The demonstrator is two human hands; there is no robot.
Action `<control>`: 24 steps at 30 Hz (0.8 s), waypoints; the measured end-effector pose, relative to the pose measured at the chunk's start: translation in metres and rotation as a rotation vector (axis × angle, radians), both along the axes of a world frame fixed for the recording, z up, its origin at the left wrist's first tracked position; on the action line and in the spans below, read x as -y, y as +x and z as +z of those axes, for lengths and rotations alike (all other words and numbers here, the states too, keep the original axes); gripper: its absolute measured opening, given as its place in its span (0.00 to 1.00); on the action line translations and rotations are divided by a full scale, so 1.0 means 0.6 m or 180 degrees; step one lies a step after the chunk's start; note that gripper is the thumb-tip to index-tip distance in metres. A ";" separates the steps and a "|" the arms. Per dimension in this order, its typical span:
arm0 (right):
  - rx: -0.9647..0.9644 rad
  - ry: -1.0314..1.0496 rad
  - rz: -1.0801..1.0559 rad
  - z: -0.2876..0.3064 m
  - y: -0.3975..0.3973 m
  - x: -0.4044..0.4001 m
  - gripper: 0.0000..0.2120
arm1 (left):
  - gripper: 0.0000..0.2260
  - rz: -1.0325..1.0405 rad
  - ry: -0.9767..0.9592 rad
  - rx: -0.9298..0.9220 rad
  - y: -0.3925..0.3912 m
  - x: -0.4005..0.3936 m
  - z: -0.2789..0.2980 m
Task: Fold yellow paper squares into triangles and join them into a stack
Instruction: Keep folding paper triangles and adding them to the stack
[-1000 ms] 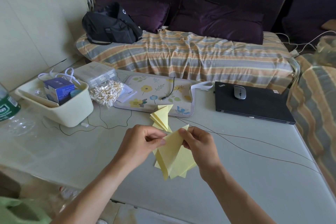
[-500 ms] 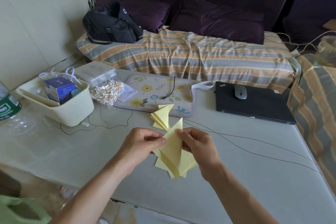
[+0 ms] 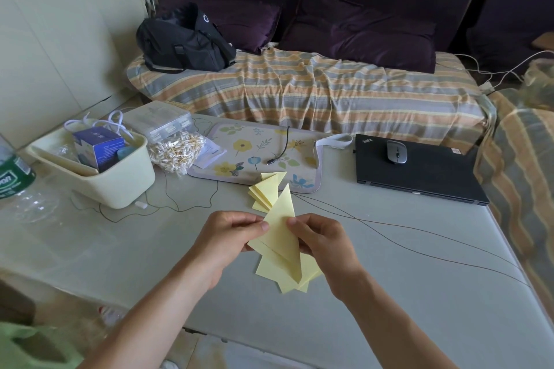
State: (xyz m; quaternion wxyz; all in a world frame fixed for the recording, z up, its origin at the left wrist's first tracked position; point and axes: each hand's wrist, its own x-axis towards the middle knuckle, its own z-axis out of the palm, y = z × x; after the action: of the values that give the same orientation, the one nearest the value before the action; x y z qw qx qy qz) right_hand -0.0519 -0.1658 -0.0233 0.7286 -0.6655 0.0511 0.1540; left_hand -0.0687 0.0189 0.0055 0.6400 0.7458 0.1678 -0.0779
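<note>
1. The left hand [image 3: 230, 238] is pinching the folded yellow paper [image 3: 283, 237] at its left edge.
2. The right hand [image 3: 322, 241] is pinching its right edge, holding it up over more yellow sheets [image 3: 308, 274] on the table [image 3: 419, 293].
3. The folded stack [image 3: 265, 192] is lying just behind.

The table [image 3: 389, 293] bears a tub [image 3: 120, 186] at its left edge, a floral mat [image 3: 257, 156] and laptop [image 3: 419, 174] at the far edge, and yellow papers [image 3: 266, 193] mid-table.

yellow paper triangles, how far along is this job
Done: a fanned stack of folded triangles lies on the table by the floral mat. In hand: the left hand and right hand pinch a folded yellow piece. Left: the loose yellow sheets beneath await folding and joining.
</note>
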 end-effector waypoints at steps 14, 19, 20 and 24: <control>-0.0017 -0.0282 0.0056 -0.006 0.001 0.000 0.10 | 0.03 0.0251 -0.0059 0.0047 0.002 0.001 -0.010; -0.0118 -0.0168 0.0136 -0.008 0.002 0.000 0.10 | 0.04 0.0486 -0.0117 0.0085 0.004 -0.001 -0.012; -0.0147 -0.0189 0.0203 -0.009 0.002 0.000 0.11 | 0.04 0.0588 -0.0142 0.0110 0.005 -0.002 -0.012; -0.0167 -0.0374 0.0322 -0.015 0.002 0.001 0.09 | 0.03 0.0758 -0.0197 0.0123 0.008 -0.003 -0.012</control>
State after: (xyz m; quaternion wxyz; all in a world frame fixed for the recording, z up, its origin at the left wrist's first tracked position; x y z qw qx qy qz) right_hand -0.0506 -0.1664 -0.0326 0.6780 -0.7045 0.0455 0.2048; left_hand -0.0641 0.0205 -0.0016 0.6705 0.7019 0.2403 0.0079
